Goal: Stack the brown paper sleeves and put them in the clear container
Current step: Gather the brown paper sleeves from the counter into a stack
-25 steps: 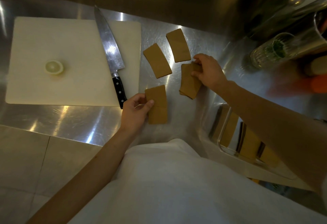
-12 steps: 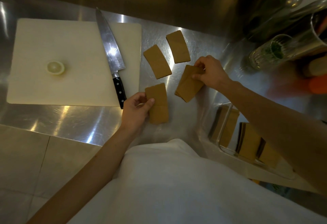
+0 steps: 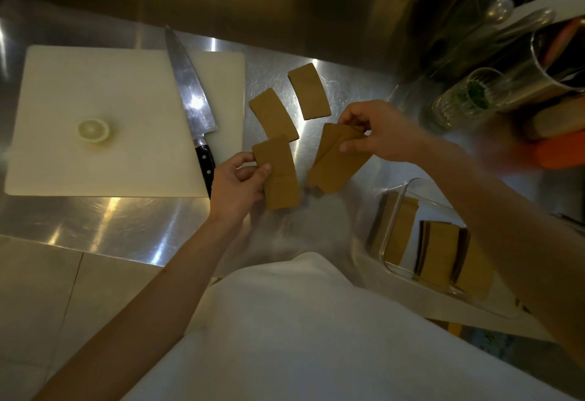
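Your left hand (image 3: 238, 186) is pinching a single brown sleeve (image 3: 278, 174) by its left edge, just right of the knife (image 3: 193, 106) that is lying across the cutting board (image 3: 95, 116). Your right hand (image 3: 383, 131) is gripping a small stack of sleeves (image 3: 337, 160) by its far end, further right of the knife. Two loose sleeves (image 3: 273, 115) (image 3: 309, 91) are resting flat on the steel counter beyond them. The clear container (image 3: 392, 226), far right of the knife and nearer you, is holding sleeves standing on edge.
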